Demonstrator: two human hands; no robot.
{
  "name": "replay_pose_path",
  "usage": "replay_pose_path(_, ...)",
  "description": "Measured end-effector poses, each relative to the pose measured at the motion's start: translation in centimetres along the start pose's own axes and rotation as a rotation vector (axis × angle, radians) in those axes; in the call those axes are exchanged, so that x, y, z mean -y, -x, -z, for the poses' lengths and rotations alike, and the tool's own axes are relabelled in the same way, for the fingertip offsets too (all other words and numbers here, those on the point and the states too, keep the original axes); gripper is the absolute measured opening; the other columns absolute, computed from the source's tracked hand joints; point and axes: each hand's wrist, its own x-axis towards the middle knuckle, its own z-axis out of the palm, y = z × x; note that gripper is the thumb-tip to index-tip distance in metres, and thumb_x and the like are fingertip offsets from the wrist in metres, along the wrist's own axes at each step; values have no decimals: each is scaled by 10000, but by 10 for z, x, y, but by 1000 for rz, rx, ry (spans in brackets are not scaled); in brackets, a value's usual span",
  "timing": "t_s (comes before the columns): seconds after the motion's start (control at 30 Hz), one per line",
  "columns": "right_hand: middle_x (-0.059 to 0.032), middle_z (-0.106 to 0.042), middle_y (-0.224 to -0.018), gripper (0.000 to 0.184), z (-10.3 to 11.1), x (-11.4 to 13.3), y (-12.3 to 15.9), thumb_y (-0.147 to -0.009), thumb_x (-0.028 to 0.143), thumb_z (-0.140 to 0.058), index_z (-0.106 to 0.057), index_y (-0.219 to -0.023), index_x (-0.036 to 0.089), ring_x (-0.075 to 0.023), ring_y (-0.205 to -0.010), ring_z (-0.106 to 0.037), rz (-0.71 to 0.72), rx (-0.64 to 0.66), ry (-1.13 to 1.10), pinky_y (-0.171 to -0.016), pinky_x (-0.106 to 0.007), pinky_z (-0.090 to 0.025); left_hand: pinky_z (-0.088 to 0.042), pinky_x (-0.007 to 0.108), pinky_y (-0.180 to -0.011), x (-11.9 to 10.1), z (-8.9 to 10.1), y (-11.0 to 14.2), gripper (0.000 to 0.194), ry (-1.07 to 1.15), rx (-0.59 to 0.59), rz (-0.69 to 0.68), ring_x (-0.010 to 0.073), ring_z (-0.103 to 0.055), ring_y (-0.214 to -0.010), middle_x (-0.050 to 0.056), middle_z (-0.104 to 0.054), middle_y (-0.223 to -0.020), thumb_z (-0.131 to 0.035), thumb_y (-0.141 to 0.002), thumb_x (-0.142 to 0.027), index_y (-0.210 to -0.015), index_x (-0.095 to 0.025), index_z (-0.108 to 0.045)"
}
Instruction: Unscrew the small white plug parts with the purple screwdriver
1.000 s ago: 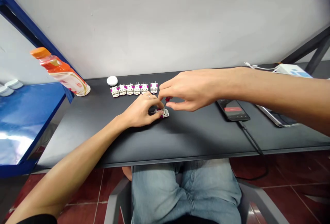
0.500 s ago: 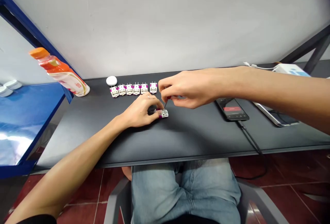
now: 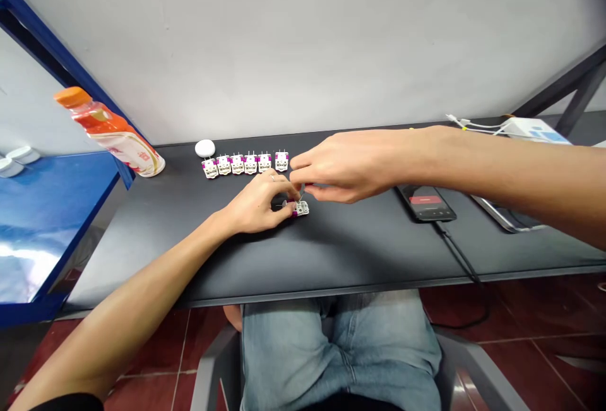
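My right hand [image 3: 353,168] has turned a little since the last look, while my left hand [image 3: 258,206] has stayed put. Its fingers pinch the small white and purple part [image 3: 301,208] down on the table [image 3: 331,259], in front of the row of parts [image 3: 237,164]. My right fingers are closed on a thin tool [image 3: 302,194], its tip at the part. I think the part is light, hard and a bit slippery, so I'd grip its sides and spare the thin pins.
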Motion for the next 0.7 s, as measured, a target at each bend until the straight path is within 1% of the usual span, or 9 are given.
replay_pose_path(0.03,-73,-793,-1100,157,-1,-1,0,-1053,165,-642,-785,-1107,199,-157,-724,-541,28,-28,-13,-664,-339,-362,-605,465,-1068,0,0,0,149,2,1,2,275,-763,-1028,71,-852,-1080,-683,-1046,-311,-1045,-233,-811)
replay_pose_path(0.07,-77,-793,-1103,141,-1,-2,0,-1057,194,-659,-789,-1112,193,-158,-728,-545,24,-39,-18,-670,-340,-365,-606,465,-1066,0,0,0,153,3,2,5,275,-762,-1028,73,-851,-1075,-682,-1049,-317,-1045,-231,-810)
replay_pose_path(0.1,-71,-786,-1034,145,-2,-4,0,-1080,243,-658,-792,-1072,186,-161,-706,-534,-8,-32,-13,-667,-344,-357,-605,465,-1065,0,0,1,161,4,3,8,275,-759,-1021,74,-848,-1059,-678,-1054,-320,-1047,-228,-810)
replay_pose_path(0.17,-49,-747,-879,263,-4,-6,0,-1130,295,-610,-787,-974,182,-165,-671,-521,-54,8,-6,-663,-349,-344,-602,471,-1075,-1,-1,1,172,3,6,17,273,-754,-1010,75,-845,-1033,-668,-1062,-315,-1052,-223,-812)
replay_pose_path(0.23,-58,-763,-926,261,-5,-7,1,-1122,214,-574,-805,-1006,177,-168,-719,-568,13,3,-17,-685,-341,-369,-599,476,-1083,-1,-1,0,166,2,3,27,274,-752,-1016,73,-848,-1045,-672,-1056,-309,-1055,-224,-814)
replay_pose_path(0.3,-75,-779,-1065,256,-7,-7,2,-1077,132,-579,-829,-1112,175,-161,-776,-596,112,-61,-27,-705,-328,-397,-598,474,-1072,-2,-2,0,154,3,3,39,273,-745,-1014,68,-851,-1062,-682,-1043,-312,-1042,-229,-812)
replay_pose_path(0.33,-74,-772,-1092,266,-8,-8,3,-1063,123,-588,-837,-1140,177,-154,-771,-586,138,-93,-25,-700,-323,-399,-597,474,-1063,-2,-3,0,151,5,5,44,274,-739,-1015,66,-855,-1071,-686,-1040,-316,-1034,-231,-810)
replay_pose_path(0.5,-40,-710,-984,223,-11,-11,8,-1044,159,-627,-845,-1008,183,-120,-655,-472,118,-149,11,-622,-309,-334,-592,471,-1014,-2,-3,1,159,36,23,75,292,-722,-1069,59,-875,-1111,-693,-1045,-344,-1023,-251,-819)
replay_pose_path(0.7,-39,-732,-984,199,-12,-12,12,-1011,143,-635,-828,-1007,195,-117,-652,-444,96,-192,-6,-624,-313,-307,-595,455,-1015,0,1,1,141,18,-7,64,268,-751,-1012,42,-885,-1103,-688,-1002,-295,-1037,-245,-815)
